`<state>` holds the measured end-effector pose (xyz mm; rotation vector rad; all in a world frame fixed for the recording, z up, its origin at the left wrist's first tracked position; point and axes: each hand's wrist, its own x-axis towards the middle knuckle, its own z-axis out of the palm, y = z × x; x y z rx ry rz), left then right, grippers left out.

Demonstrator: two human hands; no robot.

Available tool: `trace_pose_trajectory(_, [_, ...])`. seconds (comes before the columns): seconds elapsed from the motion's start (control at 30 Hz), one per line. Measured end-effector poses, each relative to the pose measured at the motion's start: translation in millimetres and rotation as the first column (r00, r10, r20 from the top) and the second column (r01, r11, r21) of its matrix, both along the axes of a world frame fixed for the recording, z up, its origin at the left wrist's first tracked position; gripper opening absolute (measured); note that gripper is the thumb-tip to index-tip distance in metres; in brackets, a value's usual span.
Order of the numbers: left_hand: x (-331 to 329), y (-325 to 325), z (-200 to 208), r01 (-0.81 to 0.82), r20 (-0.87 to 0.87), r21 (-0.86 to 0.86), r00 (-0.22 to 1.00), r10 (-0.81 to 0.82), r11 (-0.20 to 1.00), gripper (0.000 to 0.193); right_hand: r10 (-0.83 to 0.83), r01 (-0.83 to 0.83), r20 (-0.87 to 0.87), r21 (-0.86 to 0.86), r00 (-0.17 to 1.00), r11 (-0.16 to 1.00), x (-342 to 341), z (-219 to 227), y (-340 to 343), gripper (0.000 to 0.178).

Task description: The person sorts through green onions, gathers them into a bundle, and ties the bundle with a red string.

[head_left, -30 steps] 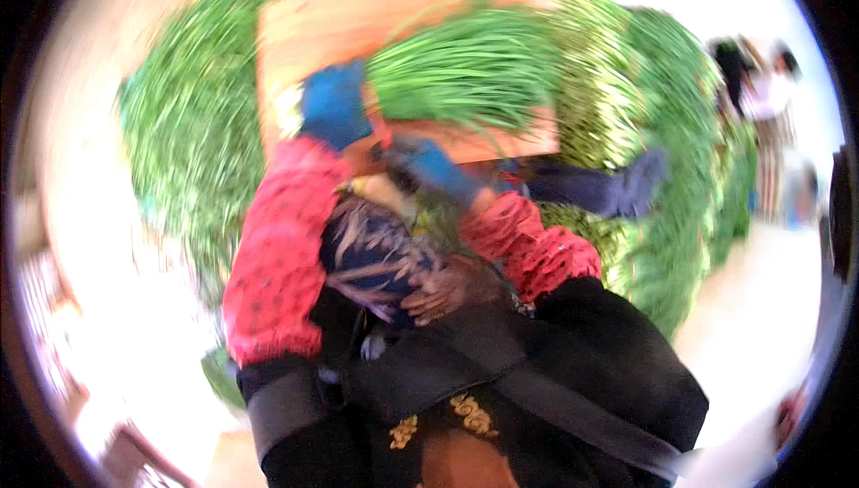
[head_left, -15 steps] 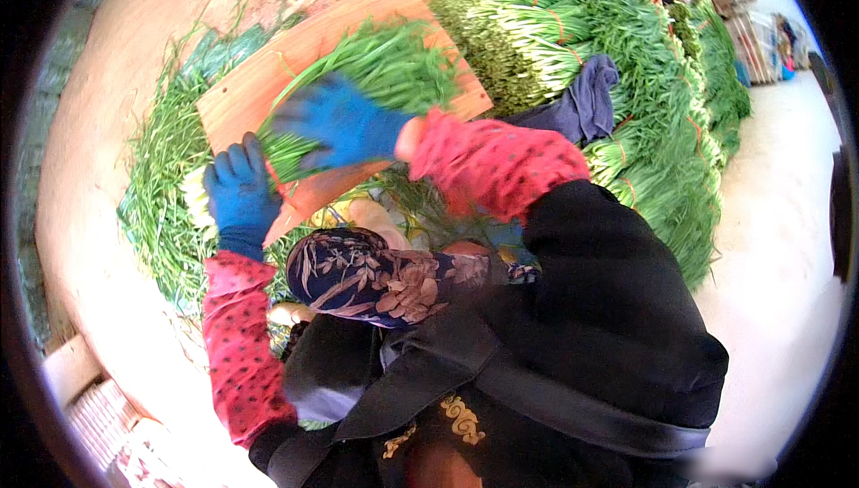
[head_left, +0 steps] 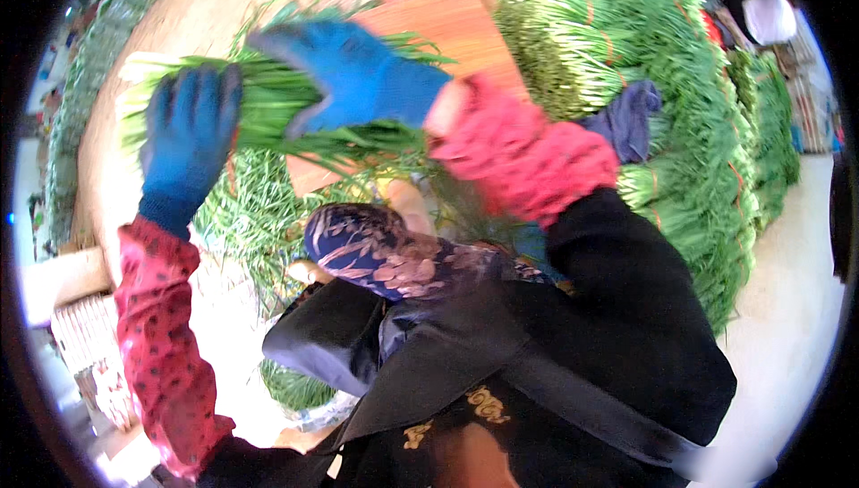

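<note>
A thick bundle of garlic chives [head_left: 273, 103], dark green with pale cut ends at the left, spans the space between my two blue-gloved hands. Near those pale ends my left hand [head_left: 186, 135] is wrapped over the bundle, its fingers closed round it. Beside its fingers an orange-red tie shows. My right hand [head_left: 362, 76] lies over the leafy part, slightly blurred, with fingers stretched and the thumb spread apart below. Under the leaves and to their right is an orange-brown wooden board [head_left: 461, 32].
Stacked, tied chive bundles [head_left: 662, 59] rise on the right, with a dark cloth [head_left: 626, 121] draped on them. Loose green leaves [head_left: 246, 211] lie below the board. Past the stack, at top right, is another person [head_left: 761, 14]. Crates [head_left: 85, 327] stand at lower left.
The bundle has moved left off much of the board, with my left hand now over it near the pale ends. My right hand has shifted slightly up. The whole view has also shifted.
</note>
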<state>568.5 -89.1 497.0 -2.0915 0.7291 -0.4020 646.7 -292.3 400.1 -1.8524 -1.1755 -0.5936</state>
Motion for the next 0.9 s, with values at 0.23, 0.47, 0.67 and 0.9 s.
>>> trace_pose_trajectory(0.23, [-27, 3, 35, 0.207, 0.088, 0.076, 0.973, -0.213, 0.975, 0.051, -0.406, -0.24, -0.599, -0.719, 0.69, 0.653, 0, -118, -147, 0.085])
trace_pose_trajectory(0.47, [-28, -72, 55, 0.436, 0.146, 0.041, 0.887, -0.437, 0.899, 0.035, 0.065, -0.048, -0.473, 0.048, 0.879, 0.998, -75, 26, -145, 0.104])
trace_pose_trajectory(0.67, [-43, -155, 90, 0.652, 0.212, -0.011, 0.743, -0.635, 0.758, 0.028, 0.162, 0.093, -0.556, 0.401, 0.815, 0.911, -145, 35, -157, 0.094])
trace_pose_trajectory(0.9, [-40, -302, 52, 0.477, 0.393, -0.876, 0.63, -0.67, -0.065, 0.063, 0.259, 0.478, -0.587, 0.792, 0.767, 0.38, -236, 13, -291, 0.063])
